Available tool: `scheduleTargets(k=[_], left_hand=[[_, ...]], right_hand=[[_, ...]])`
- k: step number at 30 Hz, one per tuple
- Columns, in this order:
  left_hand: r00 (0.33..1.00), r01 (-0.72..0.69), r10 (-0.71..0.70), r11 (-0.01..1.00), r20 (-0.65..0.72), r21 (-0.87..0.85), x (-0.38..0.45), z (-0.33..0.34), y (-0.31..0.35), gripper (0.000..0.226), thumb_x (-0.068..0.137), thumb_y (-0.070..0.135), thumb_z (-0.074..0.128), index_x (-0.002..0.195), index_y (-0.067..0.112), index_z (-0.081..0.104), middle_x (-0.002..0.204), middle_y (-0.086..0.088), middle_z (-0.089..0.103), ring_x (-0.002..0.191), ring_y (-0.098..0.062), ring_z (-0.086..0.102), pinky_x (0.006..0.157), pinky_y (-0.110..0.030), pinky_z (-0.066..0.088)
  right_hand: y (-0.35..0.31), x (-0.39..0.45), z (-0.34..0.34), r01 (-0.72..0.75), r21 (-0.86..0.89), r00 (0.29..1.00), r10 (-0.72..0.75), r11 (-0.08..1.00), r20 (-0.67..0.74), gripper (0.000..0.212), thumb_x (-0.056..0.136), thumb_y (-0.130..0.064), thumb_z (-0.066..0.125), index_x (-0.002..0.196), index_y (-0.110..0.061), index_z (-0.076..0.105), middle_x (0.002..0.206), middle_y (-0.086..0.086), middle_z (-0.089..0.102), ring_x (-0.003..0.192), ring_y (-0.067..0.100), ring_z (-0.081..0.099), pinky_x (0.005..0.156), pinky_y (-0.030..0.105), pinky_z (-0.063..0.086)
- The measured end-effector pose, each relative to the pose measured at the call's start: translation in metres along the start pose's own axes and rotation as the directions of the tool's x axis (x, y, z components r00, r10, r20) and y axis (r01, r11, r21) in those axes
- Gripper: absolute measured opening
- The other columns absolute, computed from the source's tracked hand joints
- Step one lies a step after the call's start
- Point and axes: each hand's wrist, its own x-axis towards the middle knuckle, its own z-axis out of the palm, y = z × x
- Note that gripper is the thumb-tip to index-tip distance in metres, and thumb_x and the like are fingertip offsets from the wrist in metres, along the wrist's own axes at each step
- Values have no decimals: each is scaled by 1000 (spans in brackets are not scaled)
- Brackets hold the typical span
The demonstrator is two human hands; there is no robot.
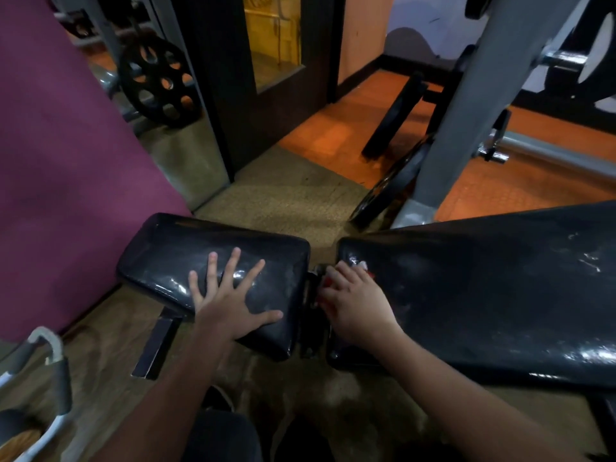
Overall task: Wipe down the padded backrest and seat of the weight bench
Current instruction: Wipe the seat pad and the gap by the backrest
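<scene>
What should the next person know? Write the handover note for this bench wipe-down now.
Left hand: open, flat on the seat pad, fingers spread, holding nothing.
Right hand: closed on a red-and-white cloth, at the backrest pad's end nearest the seat.
Done: cannot tell; streaks and glare on both pads do not settle it.
Left: wipe the backrest along its length, then the seat.

Dim, warm indoor light leaves white glare streaks on the glossy black backrest [500, 295], with wide-angle bending and softness toward the edges.
</scene>
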Motion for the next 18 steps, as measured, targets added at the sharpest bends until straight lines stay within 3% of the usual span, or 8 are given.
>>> scheduleTargets(k=[3, 6, 8, 10, 12, 15, 18], left_hand=[[1000, 8, -8, 1000, 14, -1, 0, 0, 1, 113, 52, 104, 31, 144, 61, -18, 153, 12, -42, 140, -27, -42, 110, -61, -22], [1000, 26, -26, 1000, 16, 15, -1, -1, 4, 115, 51, 104, 31, 143, 60, -22, 153, 8, -45, 143, -28, -38, 111, -61, -21], [998, 44, -45, 999, 36, 22, -1, -2, 6, 118, 50, 104, 31, 143, 58, -24, 152, 7, -45, 143, -29, -38, 113, -61, -19], [997, 55, -56, 998, 61, 19, 1, -3, 7, 119, 49, 104, 33, 143, 58, -24, 151, 8, -47, 142, -29, -40, 113, -62, -19], [992, 61, -63, 998, 107, 25, 2, -6, 8, 119, 50, 104, 35, 142, 59, -25, 149, 8, -49, 140, -29, -43, 112, -62, -21], [992, 55, -57, 998, 114, 17, 3, -5, 8, 119, 48, 104, 34, 141, 60, -25, 149, 8, -50, 139, -29, -43, 111, -62, -21], [994, 57, -57, 998, 96, 10, 3, -4, 9, 119, 48, 105, 33, 142, 60, -24, 151, 8, -48, 140, -29, -43, 111, -62, -21]], right_hand=[[34, -23, -10, 25, 107, 999, -21, 994, -42, 52, 99, -54, 29, 138, -37, 58, 159, 3, 40, 149, 27, 32, 122, 47, 19], [67, 2, -21, -235, 73, 965, 241, 969, -99, 49, 101, -53, 31, 141, -37, 54, 160, 7, 38, 149, 30, 31, 121, 48, 19], [50, 26, -20, -322, 13, 942, 322, 947, -97, 49, 104, -50, 31, 146, -34, 50, 163, 8, 33, 150, 31, 25, 123, 47, 16], [17, 32, -10, -275, -34, 957, 270, 961, -104, 50, 105, -45, 31, 148, -29, 47, 163, 9, 32, 151, 32, 22, 124, 48, 15], [-6, 10, 3, -118, -52, 993, 116, 992, -27, 50, 105, -42, 32, 151, -27, 45, 166, 8, 26, 154, 31, 16, 126, 48, 9], [9, -37, 4, 70, 70, 998, -70, 995, -2, 50, 103, -51, 30, 148, -36, 46, 165, 2, 28, 155, 24, 18, 125, 45, 7], [55, -37, -10, -65, 80, 992, 73, 995, -102, 54, 100, -56, 26, 144, -38, 51, 161, 4, 37, 151, 26, 29, 123, 46, 18]])
